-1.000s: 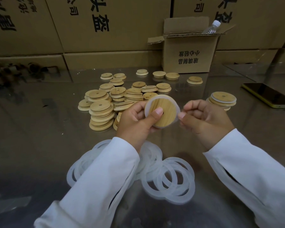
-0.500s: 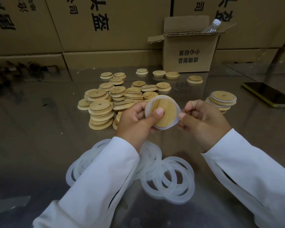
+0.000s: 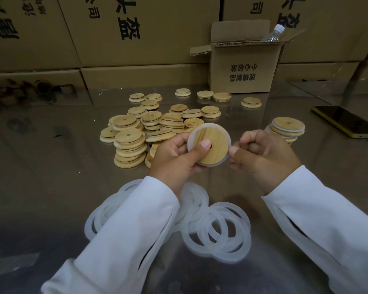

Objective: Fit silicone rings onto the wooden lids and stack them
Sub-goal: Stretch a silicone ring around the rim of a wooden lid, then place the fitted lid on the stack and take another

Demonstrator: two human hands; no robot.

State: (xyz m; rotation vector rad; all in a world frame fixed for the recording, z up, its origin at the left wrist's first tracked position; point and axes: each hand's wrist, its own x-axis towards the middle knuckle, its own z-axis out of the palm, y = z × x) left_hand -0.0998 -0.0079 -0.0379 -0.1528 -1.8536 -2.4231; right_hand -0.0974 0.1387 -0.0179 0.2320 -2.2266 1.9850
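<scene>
Both hands grip one wooden lid [image 3: 214, 145]: left hand [image 3: 174, 158] clamping, right hand [image 3: 261, 153] pinching its ring [image 3: 208, 127].

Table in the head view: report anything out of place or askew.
A plastic bottle sticks out tilted from the open carton. The unringed lid pile leans unevenly, and a phone lies beside the finished stack. No damage shows.

Two hands [image 3: 174, 153], [image 3: 261, 153]. One ringed lid [image 3: 208, 144] held. Roughly thirty bare wooden lids [image 3: 129, 145] heaped (exact count unclear). One finished stack [image 3: 286, 129], few lids. Silicone rings [image 3: 217, 232]: about ten, overlapping. One open carton [image 3: 244, 68], one bottle [image 3: 273, 35], one phone [image 3: 346, 123].
</scene>
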